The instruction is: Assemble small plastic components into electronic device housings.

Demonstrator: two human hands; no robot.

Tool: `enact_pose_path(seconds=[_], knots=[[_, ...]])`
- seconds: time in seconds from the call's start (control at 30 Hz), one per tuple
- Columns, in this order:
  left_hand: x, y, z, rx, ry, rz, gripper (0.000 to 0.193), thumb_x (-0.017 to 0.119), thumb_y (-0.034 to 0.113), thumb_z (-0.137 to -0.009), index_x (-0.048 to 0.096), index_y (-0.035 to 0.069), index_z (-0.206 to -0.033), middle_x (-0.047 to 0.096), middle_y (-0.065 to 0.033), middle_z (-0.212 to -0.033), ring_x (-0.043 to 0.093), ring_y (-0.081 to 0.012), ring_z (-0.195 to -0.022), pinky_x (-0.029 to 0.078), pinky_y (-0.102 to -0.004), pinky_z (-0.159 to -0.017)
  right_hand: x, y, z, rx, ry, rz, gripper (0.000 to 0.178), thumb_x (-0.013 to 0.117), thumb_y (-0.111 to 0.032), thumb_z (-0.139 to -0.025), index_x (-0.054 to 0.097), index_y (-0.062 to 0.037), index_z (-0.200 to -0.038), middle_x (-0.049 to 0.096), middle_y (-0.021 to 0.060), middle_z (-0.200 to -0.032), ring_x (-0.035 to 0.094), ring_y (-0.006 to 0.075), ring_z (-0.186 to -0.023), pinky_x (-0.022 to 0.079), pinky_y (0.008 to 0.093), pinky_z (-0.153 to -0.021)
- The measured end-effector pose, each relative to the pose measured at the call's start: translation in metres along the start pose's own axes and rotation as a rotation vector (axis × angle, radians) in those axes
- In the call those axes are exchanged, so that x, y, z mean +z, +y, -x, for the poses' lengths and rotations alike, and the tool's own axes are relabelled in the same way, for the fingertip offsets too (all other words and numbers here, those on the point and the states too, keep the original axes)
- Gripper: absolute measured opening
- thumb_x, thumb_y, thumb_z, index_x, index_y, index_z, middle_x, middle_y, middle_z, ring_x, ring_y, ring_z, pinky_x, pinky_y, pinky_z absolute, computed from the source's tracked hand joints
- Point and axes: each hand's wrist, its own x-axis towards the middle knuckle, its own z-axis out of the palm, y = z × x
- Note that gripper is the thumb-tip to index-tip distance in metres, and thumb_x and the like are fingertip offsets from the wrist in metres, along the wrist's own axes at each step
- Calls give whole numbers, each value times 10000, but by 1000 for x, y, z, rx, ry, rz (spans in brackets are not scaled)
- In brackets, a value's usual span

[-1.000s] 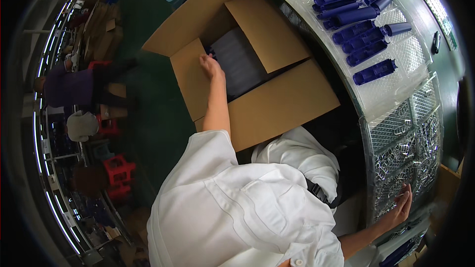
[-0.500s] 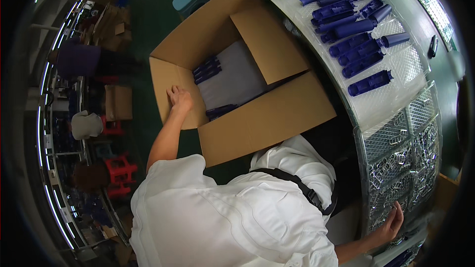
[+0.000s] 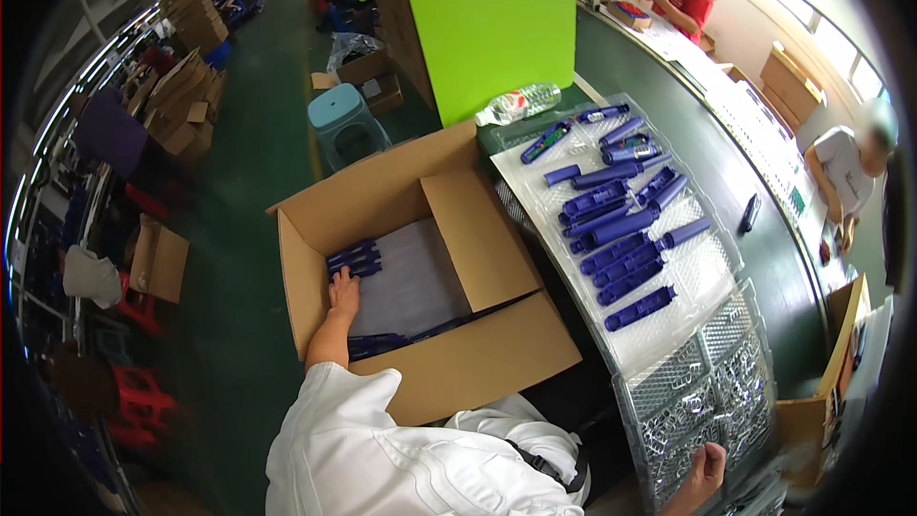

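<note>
Inside the cardboard box, my left hand reaches to a small row of blue plastic housings. Its fingers are stretched out and touch the near ends of these parts; the fingertips are partly hard to see. More blue housings lie along the box's near inner side, beside a grey sheet. My right hand hovers over the tray of small metal clips, fingers curled together. Whatever they hold, if anything, is too small to name.
Several blue housings lie on a white textured sheet on the bench, right of the box. A plastic bottle lies by a green panel. A blue stool stands behind the box. Two people sit across the bench.
My left hand has gone from the box's left flap down into the box onto the blue housings. My right hand's fingers have curled in. The view has tilted up, showing more of the room.
</note>
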Motion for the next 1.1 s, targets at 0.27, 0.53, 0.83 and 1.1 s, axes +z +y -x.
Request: enact_pose_path(seconds=[0.27,0.53,0.83,1.1], knots=[[-7,-38,-13,87,44,18,266,647,89,-873,729,99,-1126,579,-88,-1219,567,-313,-1183,539,-471,-906,36,-38,-8,9,-74,-97,153,748,-59,-963,737,40,-1079,713,78,-979,635,161,-897,543,294,-833],[-13,-19,-24,89,37,-67,225,635,135,-906,706,80,-1112,589,-120,-1186,594,-324,-1131,538,-457,-886,45,-46,-10,-47,-141,-214,188,714,-46,-978,730,32,-1148,716,100,-1037,639,177,-942,546,294,-855],[-129,24,15,-109,492,441,365,568,279,-1084,554,55,-1372,693,-174,-1246,683,-358,-1093,569,-450,-840,18,-6,0,98,-7,-345,150,703,-85,-973,698,11,-1088,659,11,-936,607,98,-825,512,268,-769],[-261,265,36,-131,-125,1971,451,402,387,-1138,543,90,-1447,714,-100,-1106,677,-148,-772,572,-284,-616,-1,11,16,222,132,-481,135,701,-64,-977,709,4,-1093,691,27,-950,644,87,-864,538,254,-781]])
